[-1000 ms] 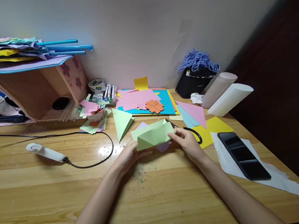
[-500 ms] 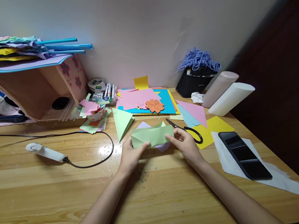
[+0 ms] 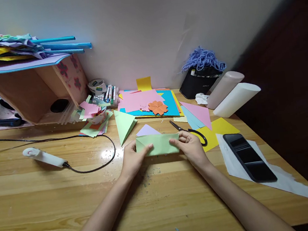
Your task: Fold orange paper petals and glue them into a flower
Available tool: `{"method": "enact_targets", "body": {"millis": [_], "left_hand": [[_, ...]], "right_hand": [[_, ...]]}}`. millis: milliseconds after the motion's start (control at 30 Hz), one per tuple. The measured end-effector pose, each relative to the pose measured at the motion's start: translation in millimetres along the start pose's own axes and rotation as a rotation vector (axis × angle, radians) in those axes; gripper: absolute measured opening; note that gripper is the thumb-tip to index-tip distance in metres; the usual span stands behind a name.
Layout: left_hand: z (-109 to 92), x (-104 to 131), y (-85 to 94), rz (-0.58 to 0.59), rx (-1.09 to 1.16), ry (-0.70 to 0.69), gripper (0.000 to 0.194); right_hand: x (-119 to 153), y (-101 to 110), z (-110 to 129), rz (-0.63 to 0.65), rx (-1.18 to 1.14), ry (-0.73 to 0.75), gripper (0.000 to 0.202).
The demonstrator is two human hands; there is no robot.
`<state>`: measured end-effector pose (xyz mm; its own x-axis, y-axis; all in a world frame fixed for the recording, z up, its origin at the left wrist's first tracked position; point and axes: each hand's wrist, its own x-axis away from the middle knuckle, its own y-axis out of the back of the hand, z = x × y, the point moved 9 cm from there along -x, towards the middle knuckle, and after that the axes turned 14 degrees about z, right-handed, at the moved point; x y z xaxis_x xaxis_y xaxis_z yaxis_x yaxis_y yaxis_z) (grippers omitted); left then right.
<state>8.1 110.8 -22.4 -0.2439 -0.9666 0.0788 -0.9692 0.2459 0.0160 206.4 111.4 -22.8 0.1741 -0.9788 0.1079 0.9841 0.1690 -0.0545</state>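
Observation:
A folded sheet of light green paper [image 3: 160, 145] is stretched between my two hands, its long sides running left to right. My left hand [image 3: 134, 158] pinches its left end, thumb on the near face and fingers behind. At the right end, my right hand [image 3: 190, 146] grips it the same way. Behind it a lilac sheet [image 3: 147, 130] lies mostly covered from sight. A folded green triangle [image 3: 125, 125] stands to the left, and black-handled scissors [image 3: 199, 134] lie just beyond my right hand.
An orange paper flower [image 3: 158, 107] rests on stacked coloured sheets [image 3: 173, 103] at the back. Yellow paper [image 3: 223, 127] and a phone [image 3: 249, 157] are on the right. To the left lie a white corded device [image 3: 44, 156] and its black cable [image 3: 114, 151]. Scraps fill a cup [image 3: 97, 117].
The green paper has turned flatter towards me: its raised back edge has closed down, and it shows as an even rectangle, slightly lower. Both hands keep their hold. The view has shifted slightly.

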Motion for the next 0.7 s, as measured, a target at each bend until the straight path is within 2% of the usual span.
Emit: {"method": "enact_targets", "body": {"millis": [200, 500, 700], "left_hand": [[12.6, -1.3, 4.6, -0.022, 0.06, 0.038, 0.033], [10.4, -1.2, 6.0, -0.006, 0.062, 0.04, 0.037], [13.6, -1.7, 6.4, -0.015, 0.047, 0.052, 0.035]], "right_hand": [[3.8, -1.4, 3.9, -0.03, 0.106, 0.032, 0.036], [0.8, -2.6, 2.4, 0.012, 0.128, 0.011, 0.035], [-0.2, 5.5, -1.1, -0.05, 0.166, 0.045, 0.038]]}}
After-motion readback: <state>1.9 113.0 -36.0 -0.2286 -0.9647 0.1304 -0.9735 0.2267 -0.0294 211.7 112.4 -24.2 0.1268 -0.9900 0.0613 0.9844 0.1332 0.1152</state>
